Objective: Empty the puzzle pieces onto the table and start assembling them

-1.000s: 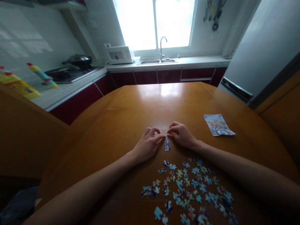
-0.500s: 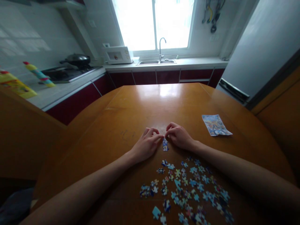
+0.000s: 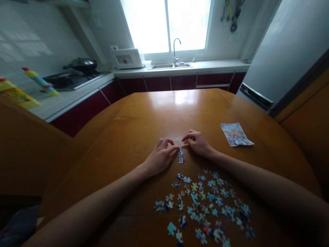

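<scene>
A short strip of joined jigsaw puzzle pieces (image 3: 181, 158), blue and white, lies on the wooden table in front of me. My left hand (image 3: 161, 154) rests at its left, with the thumb tip on the strip's far end and the other fingers bent above. On the other side my right hand (image 3: 197, 142) is curled in, fingertips together just beyond the far end of the strip. Whatever those fingertips hold is too small to make out. Nearer to me, many loose jigsaw pieces (image 3: 194, 199) lie scattered, mostly light blue, between my forearms.
A creased printed picture sheet (image 3: 235, 134) lies to the right on the rounded wooden table (image 3: 123, 127). Past the table are a counter with a sink (image 3: 167, 66), a microwave (image 3: 127, 58) and a stove with a lidded pan (image 3: 82, 64). A fridge (image 3: 275, 51) stands at right.
My right hand has drawn slightly away from the strip's far end, up and to the right. My left hand stays at the strip. The whole view has shifted a little.
</scene>
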### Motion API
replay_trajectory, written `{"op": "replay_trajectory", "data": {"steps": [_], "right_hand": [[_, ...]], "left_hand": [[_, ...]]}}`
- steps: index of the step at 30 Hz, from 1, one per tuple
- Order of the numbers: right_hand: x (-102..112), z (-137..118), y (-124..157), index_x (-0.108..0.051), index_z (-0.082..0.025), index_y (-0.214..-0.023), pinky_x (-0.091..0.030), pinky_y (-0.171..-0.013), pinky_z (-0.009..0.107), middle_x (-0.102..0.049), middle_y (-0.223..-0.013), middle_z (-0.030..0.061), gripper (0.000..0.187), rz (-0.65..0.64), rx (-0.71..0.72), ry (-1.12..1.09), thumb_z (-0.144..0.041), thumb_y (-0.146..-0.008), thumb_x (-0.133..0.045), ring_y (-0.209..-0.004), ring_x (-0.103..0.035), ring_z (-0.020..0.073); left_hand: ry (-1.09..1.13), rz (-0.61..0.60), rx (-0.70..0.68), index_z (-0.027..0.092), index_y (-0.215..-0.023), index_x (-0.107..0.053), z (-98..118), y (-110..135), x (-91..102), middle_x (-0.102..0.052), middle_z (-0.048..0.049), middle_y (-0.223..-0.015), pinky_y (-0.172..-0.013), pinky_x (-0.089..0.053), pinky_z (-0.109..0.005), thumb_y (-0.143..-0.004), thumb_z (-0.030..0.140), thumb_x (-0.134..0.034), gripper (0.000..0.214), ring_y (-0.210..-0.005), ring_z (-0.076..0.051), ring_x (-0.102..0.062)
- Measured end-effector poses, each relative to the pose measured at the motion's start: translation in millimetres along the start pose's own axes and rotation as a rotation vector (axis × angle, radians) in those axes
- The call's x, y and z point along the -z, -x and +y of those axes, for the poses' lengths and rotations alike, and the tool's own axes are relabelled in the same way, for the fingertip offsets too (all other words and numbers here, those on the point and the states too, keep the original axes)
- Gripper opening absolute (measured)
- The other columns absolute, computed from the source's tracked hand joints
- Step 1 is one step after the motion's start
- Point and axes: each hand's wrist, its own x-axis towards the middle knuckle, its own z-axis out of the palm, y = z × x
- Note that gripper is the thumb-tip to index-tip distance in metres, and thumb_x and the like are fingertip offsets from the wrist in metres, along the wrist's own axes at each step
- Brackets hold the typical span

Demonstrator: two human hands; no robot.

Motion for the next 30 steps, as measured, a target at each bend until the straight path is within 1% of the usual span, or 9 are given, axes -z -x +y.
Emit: {"op": "replay_trajectory", "data": {"steps": [3,6,13,19,23,28,30], "right_hand": [[5.2,1.6,-5.5,-0.076,-0.017,-0.078,-0.046,-0.065,0.027,-0.068,-0.076,0.0032,0.029,0.074,-0.102,-0.054,-0.008,-0.074,-0.049,-0.069,-0.059,0.0149],[8.1,1.3,-7.1,-0.075,-0.016,-0.078,-0.045,-0.062,0.026,-0.069,-0.071,0.0027,0.026,0.095,-0.168,-0.098,-0.013,-0.073,-0.049,-0.065,-0.059,0.0150],[6.1,0.1,-6.2,-0.074,-0.016,-0.075,-0.045,-0.059,0.026,-0.069,-0.069,0.0029,0.025,0.099,-0.153,-0.112,-0.018,-0.071,-0.049,-0.062,-0.059,0.0146],[5.9,-1.6,-6.5,-0.074,-0.015,-0.075,-0.043,-0.057,0.026,-0.066,-0.065,0.0020,0.026,0.096,-0.157,-0.100,-0.019,-0.070,-0.048,-0.059,-0.054,0.0138],[5.7,-1.9,-6.7,-0.074,-0.016,-0.072,-0.043,-0.058,0.026,-0.067,-0.065,0.0021,0.026,0.118,-0.147,-0.114,-0.019,-0.068,-0.049,-0.060,-0.054,0.0135],[6.4,-2.0,-6.6,-0.074,-0.016,-0.072,-0.042,-0.055,0.025,-0.067,-0.063,0.0018,0.026,0.115,-0.163,-0.119,-0.019,-0.067,-0.049,-0.057,-0.054,0.0131],[6.5,-2.0,-6.6,-0.074,-0.016,-0.072,-0.042,-0.055,0.025,-0.067,-0.064,0.0021,0.025,0.116,-0.160,-0.120,-0.018,-0.067,-0.049,-0.058,-0.055,0.0134]], "left_hand": [[0.007,-0.020,0.016,0.026,-0.125,-0.062,1.7,-1.0,1.3,-0.052,-0.0093,-0.122,-0.103,-0.046,-0.049,-0.087,0.006,-0.051,0.045,-0.114,-0.026,-0.044],[0.010,-0.040,0.030,0.026,-0.124,-0.062,2.5,-2.0,2.4,-0.051,-0.0087,-0.124,-0.105,-0.045,-0.049,-0.086,0.005,-0.051,0.045,-0.115,-0.026,-0.043],[0.021,-0.065,0.057,0.027,-0.124,-0.060,-1.8,-4.7,0.7,-0.050,-0.0076,-0.124,-0.107,-0.042,-0.049,-0.082,0.003,-0.049,0.049,-0.117,-0.026,-0.042],[0.065,-0.083,0.091,0.028,-0.121,-0.061,-5.0,-7.1,-0.6,-0.050,-0.0062,-0.122,-0.108,-0.040,-0.048,-0.080,0.002,-0.049,0.050,-0.117,-0.025,-0.043],[0.125,-0.034,0.090,0.026,-0.123,-0.058,-2.6,-7.7,2.3,-0.051,-0.0059,-0.119,-0.106,-0.040,-0.045,-0.078,0.000,-0.048,0.054,-0.115,-0.024,-0.045],[0.264,0.098,0.178,0.022,-0.121,-0.057,-5.7,-9.0,3.0,-0.055,-0.0067,-0.111,-0.100,-0.044,-0.042,-0.083,0.006,-0.050,0.042,-0.107,-0.023,-0.051],[0.283,0.118,0.194,0.021,-0.121,-0.057,-7.3,-9.1,2.3,-0.056,-0.0067,-0.109,-0.097,-0.045,-0.041,-0.083,0.006,-0.049,0.041,-0.105,-0.022,-0.052]]}}
